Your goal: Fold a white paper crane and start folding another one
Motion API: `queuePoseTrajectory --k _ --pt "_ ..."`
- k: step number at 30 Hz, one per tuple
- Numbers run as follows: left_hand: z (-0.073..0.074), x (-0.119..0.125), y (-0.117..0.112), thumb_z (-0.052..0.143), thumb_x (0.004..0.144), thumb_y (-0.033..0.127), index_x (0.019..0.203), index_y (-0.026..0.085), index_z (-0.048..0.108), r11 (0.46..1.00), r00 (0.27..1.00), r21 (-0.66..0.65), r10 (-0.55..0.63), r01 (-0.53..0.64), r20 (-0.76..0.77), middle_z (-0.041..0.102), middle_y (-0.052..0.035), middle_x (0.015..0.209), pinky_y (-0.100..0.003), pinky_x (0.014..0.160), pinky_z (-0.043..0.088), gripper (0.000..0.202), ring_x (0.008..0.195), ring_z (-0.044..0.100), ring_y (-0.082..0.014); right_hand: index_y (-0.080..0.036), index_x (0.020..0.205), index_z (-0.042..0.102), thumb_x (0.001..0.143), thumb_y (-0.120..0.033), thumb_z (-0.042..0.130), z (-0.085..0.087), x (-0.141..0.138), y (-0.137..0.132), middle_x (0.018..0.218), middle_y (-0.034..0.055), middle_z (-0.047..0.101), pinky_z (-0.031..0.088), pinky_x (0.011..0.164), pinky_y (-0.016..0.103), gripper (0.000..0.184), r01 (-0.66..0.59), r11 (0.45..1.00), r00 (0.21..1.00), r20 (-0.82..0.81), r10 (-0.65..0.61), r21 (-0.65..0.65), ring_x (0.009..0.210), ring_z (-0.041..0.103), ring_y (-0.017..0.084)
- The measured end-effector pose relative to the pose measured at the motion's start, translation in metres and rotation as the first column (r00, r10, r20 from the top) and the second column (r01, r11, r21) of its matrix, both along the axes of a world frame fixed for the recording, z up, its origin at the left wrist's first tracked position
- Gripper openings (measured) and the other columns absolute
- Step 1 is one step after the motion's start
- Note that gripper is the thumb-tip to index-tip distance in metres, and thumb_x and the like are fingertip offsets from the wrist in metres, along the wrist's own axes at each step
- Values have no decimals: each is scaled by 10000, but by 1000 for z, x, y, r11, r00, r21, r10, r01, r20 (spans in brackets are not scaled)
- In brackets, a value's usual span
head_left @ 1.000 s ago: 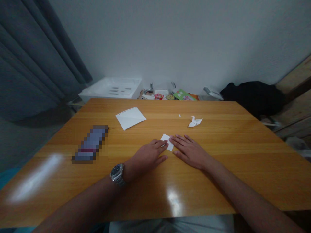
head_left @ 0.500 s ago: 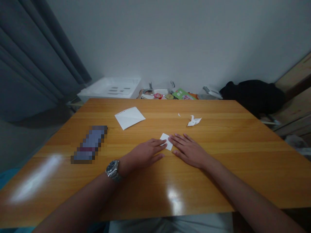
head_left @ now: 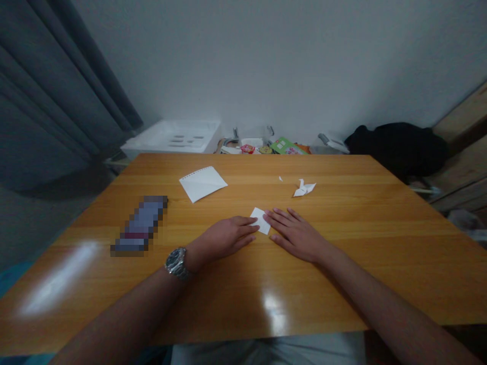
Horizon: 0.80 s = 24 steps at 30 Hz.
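Observation:
A small folded piece of white paper (head_left: 262, 221) lies on the wooden table between my hands. My right hand (head_left: 299, 235) rests flat with its fingers spread, the fingertips on the paper's right edge. From the other side my left hand (head_left: 228, 237), with a metal watch (head_left: 176, 262) on the wrist, reaches in; its outstretched fingertips touch the paper's left edge, and the thumb sits apart from the paper. Beyond my right hand stands a white origami crane (head_left: 304, 188). A tiny paper scrap (head_left: 280, 178) lies to the crane's left.
A sheet of notebook paper (head_left: 203, 184) with a perforated edge lies farther back on the left. Nearer is a pixelated phone-like object (head_left: 140, 223). Past the table's (head_left: 342, 284) far edge are a white tray (head_left: 171, 139), a green packet (head_left: 286, 146) and a black bundle (head_left: 397, 152).
My left fingers have drawn slightly back to the left and closer together, uncovering a bit more of the small paper. My right hand stays in place.

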<state>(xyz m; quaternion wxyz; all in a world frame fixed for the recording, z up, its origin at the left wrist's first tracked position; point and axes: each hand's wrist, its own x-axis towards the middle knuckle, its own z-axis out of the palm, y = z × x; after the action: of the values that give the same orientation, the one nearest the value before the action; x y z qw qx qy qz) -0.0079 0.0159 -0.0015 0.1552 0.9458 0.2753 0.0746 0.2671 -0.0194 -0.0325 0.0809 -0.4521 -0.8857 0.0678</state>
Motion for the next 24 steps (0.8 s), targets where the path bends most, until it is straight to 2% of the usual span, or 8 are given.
queuePoseTrajectory --k 8,14,20,24 --pt "-5 3 -4 390 1062 406 1396 159 572 992 995 124 -24 36 -101 493 -146 1522 -413 1066 492 454 1292 579 -286 -247 1592 302 1063 -485 331 3 -1 -1 1628 73 345 233 1230 545 581 10 1000 1000 9 -10 5 1514 299 261" --pt "-11 6 -6 397 1059 392 1340 158 574 979 995 201 -24 44 -97 541 -140 1472 -394 1058 490 406 1279 581 -273 -264 1593 302 1059 -505 329 4 -5 -3 1624 89 355 234 1220 575 586 21 1000 1000 13 -21 3 1512 301 282" --pt "-12 11 -11 444 1043 406 1440 139 487 969 995 248 21 3 -97 571 -131 1434 -399 1074 472 480 1270 576 -278 -261 1582 333 1058 -503 330 3 -9 -5 1627 86 353 229 1215 600 577 29 1000 999 40 -29 4 1514 287 310" --pt "-11 14 -17 468 1033 418 1412 139 521 960 992 278 66 -34 -105 598 -119 1397 -398 1084 456 473 1255 579 -277 -259 1580 334 1060 -494 326 2 -6 -2 1626 72 354 235 1220 593 571 26 1000 999 21 -26 9 1515 288 295"
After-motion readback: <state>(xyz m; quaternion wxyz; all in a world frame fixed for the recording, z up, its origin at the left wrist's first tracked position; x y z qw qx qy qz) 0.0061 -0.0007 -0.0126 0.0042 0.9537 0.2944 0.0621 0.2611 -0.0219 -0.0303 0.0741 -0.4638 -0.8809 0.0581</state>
